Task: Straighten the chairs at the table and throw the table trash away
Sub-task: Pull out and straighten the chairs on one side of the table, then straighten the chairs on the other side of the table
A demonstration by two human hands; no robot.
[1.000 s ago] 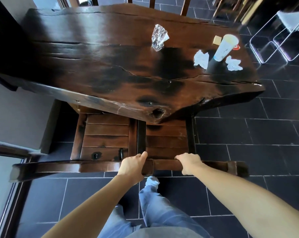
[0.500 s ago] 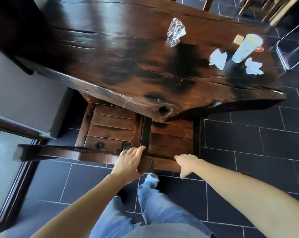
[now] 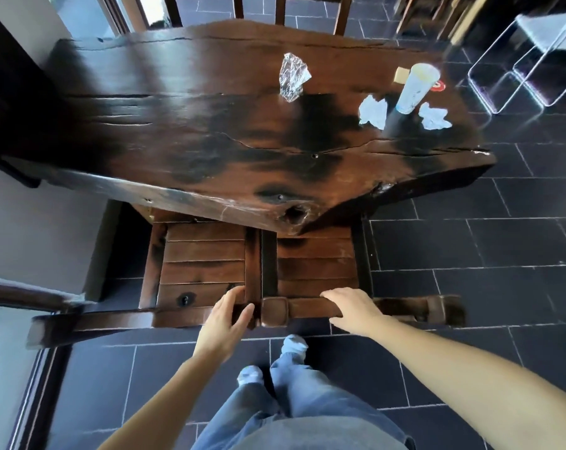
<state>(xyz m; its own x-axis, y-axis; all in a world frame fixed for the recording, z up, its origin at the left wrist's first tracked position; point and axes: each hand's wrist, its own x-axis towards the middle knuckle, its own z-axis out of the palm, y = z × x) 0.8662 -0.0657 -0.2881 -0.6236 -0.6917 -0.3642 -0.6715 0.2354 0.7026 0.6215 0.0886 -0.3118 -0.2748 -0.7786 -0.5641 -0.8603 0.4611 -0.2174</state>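
Two dark wooden chairs stand side by side, their seats partly under the dark slab table [image 3: 177,131]. My left hand [image 3: 224,315] grips the right end of the left chair's top rail [image 3: 112,319]. My right hand [image 3: 353,308] lies curled over the right chair's top rail [image 3: 414,308]. On the table's right part sit a crumpled foil wrapper [image 3: 293,76], a tilted white paper cup [image 3: 414,89], two crumpled white napkins [image 3: 372,112] [image 3: 434,116], a small beige square [image 3: 401,74] and a red-and-white scrap [image 3: 439,87].
More wooden chair backs [image 3: 291,8] stand at the table's far side. Clear acrylic chairs [image 3: 518,69] are at the upper right. A grey wall [image 3: 31,228] and a glass door frame [image 3: 31,401] close off the left. The floor is dark tile [image 3: 486,248].
The view has tilted up and now shows the table's far edge. Both hands stay on the chair top rails, and the two rails now sit nearly in one line.
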